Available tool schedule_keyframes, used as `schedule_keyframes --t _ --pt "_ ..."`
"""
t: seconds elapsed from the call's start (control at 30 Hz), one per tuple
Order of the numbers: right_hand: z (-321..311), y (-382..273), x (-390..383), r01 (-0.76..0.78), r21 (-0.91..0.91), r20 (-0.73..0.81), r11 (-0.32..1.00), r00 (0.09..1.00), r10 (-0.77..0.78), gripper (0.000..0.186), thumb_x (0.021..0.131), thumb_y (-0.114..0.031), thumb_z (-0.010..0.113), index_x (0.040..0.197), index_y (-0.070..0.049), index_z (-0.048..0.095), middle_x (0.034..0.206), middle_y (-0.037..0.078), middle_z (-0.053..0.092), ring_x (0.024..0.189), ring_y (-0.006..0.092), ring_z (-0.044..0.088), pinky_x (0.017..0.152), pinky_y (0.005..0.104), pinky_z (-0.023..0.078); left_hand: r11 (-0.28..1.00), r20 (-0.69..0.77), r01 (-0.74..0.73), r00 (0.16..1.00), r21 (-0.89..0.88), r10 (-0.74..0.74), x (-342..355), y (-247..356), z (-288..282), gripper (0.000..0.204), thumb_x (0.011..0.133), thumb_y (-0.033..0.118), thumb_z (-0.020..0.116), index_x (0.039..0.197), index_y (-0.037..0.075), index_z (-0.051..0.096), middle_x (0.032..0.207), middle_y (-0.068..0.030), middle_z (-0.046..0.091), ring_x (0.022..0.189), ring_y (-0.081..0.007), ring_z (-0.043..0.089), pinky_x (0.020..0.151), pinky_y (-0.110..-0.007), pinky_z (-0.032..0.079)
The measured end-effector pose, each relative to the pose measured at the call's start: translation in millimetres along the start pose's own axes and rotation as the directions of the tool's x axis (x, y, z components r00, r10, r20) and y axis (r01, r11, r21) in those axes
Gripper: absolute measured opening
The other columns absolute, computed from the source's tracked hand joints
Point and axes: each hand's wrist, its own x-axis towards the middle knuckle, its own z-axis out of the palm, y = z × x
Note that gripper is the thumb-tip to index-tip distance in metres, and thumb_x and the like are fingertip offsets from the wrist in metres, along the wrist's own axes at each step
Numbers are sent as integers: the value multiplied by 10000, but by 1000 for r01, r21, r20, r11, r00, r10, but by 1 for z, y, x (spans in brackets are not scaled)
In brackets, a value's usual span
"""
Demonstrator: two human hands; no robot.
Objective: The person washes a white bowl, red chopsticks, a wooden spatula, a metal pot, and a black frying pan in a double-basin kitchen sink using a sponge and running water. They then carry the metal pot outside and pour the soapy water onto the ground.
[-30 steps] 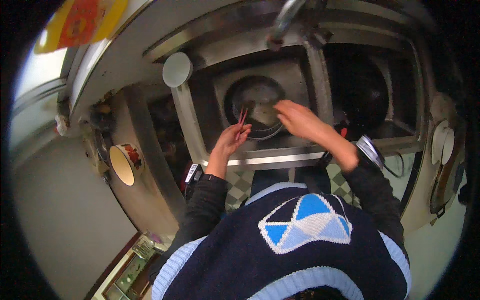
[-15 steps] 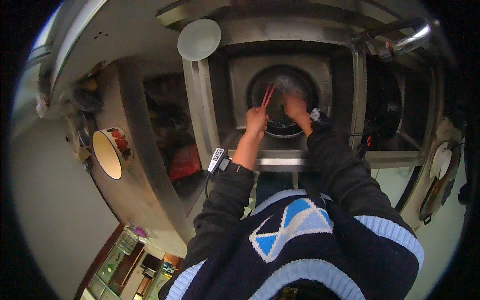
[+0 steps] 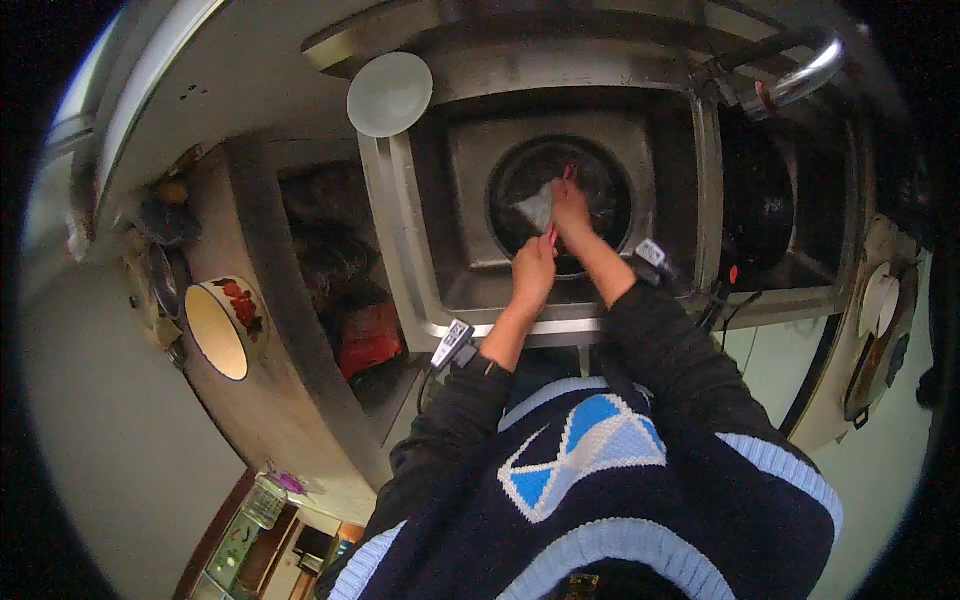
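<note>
Over a dark round basin (image 3: pixel 500 235) in the steel sink (image 3: pixel 470 150), both my hands work close together. My left hand (image 3: pixel 535 268) is closed round the near ends of a pair of red chopsticks (image 3: pixel 551 234). Farther along them, my right hand (image 3: pixel 572 210) is closed, with a whitish cloth (image 3: pixel 537 208) bunched at its left side. The red tips show just beyond the right hand's fingers. My right fingers hide the middle of the chopsticks, and liquid in the basin is hard to make out.
A pale bowl (image 3: pixel 390 95) rests on the sink's far left corner. At the right are a second sink compartment with a large dark round vessel (image 3: pixel 762 200) and a metal faucet (image 3: pixel 812 72). A flowered enamel pot (image 3: pixel 240 310) stands on the left counter.
My right hand has come left onto the chopsticks with the whitish cloth now visible. The left hand has shifted slightly right and nearer, and the chopsticks lean more to the right.
</note>
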Motion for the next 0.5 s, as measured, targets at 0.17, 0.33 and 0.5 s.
schedule_keyframes --t 0.17,0.33,0.5 --pt "3 10 44 123 -180 -169 976 974 -153 445 907 -372 399 1072 18 535 977 222 595 879 361 575 766 406 441 884 83 249 968 -396 -236 -43 20 -31 284 898 252 464 732 32 534 511 -6 432 422 -94 374 413 -261 313" --pt "24 -2 -17 106 -17 -69 994 992 -106 376 912 -305 389 1045 14 536 917 223 593 872 353 574 766 392 425 732 -228 35 939 -680 -257 -19 20 -24 212 894 232 492 816 36 515 631 -11 464 540 -85 429 488 -224 363" --pt "17 -25 -88 191 27 20 981 981 -192 305 913 -274 403 926 6 522 834 229 579 796 400 557 665 429 417 818 -501 -24 801 -575 -329 9 26 -12 381 916 373 395 998 11 480 916 -92 507 856 -201 493 776 -317 397"
